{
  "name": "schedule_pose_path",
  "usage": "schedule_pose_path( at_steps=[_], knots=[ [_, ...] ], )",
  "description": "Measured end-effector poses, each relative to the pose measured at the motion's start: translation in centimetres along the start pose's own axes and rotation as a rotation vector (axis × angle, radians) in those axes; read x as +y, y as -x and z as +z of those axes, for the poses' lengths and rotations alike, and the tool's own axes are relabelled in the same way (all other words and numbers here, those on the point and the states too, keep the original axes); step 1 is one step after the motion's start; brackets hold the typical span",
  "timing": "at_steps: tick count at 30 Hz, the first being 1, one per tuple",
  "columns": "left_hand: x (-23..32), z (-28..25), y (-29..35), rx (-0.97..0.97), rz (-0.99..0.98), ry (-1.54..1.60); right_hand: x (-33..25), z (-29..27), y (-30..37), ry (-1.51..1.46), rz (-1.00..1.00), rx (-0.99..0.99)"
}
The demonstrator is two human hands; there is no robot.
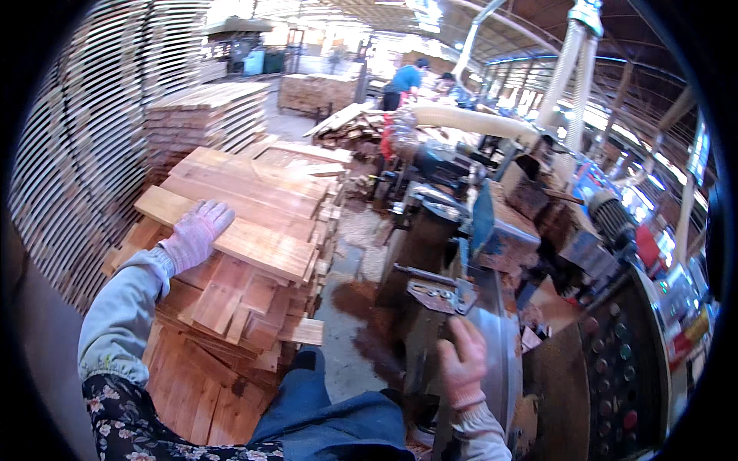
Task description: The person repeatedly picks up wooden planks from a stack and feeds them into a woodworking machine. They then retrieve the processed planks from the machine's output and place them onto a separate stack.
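— Where are the hands?

— The left hand [196, 233], in a pale knitted glove, lies flat with fingers spread on a long light wooden board [231, 234]. It is released, resting on top of the board rather than gripping it.

— And the board itself?

— It lies crosswise on top of a stack of short reddish planks [246, 300], to the person's left. Under it and beside it the planks lie loose and uneven, some sticking out over the edge. More boards [246, 180] lie flat just behind it on the same stack.

— The right hand?

— The right hand [463, 369], also gloved, sits against the grey metal edge of a woodworking machine [461, 253]. The fingers curl over that edge; whether they truly clamp it or only lean on it, I cannot tell.

— What surrounds them?

— Between stack and machine runs a strip of concrete floor [346, 353] strewn with reddish sawdust. The person's blue-clad knee [307, 384] shows at the bottom. A thick pale hose [469, 121] arches over the machine. To the far left stand tall racks of stacked timber [84, 154], and another neat pile [207, 111] stands behind the near stack.

— Anyone else?

— A person in a blue top [405, 81] bends over work well away at the back.
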State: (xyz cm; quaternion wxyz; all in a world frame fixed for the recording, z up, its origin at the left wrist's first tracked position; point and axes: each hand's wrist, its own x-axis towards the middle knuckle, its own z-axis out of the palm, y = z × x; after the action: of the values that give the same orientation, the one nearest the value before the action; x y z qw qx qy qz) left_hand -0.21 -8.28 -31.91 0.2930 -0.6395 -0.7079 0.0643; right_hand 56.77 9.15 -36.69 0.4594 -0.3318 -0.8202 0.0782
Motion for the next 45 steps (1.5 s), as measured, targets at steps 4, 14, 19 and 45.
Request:
schedule_pose_path(
  at_steps=[4, 14, 19, 45],
  knots=[
    [6.7, -7.4, -3.6, -0.035, 0.081, -0.051, -9.3, 0.6, -4.4, -0.025, -0.256, -0.244],
    [33.5, -17.9, -13.6, 0.686, 0.753, 0.21, -8.1, -7.8, 5.8, 0.429, 0.182, -0.082],
    [36.2, -20.9, -14.5, 0.792, 0.758, 0.503, -7.9, -16.2, 19.4, 0.644, 0.533, -0.132],
    [-3.5, 3.9, -7.6, 0.04, -0.288, 0.003, 8.7, -6.1, 10.7, 0.548, 0.453, 0.189]
  ],
)
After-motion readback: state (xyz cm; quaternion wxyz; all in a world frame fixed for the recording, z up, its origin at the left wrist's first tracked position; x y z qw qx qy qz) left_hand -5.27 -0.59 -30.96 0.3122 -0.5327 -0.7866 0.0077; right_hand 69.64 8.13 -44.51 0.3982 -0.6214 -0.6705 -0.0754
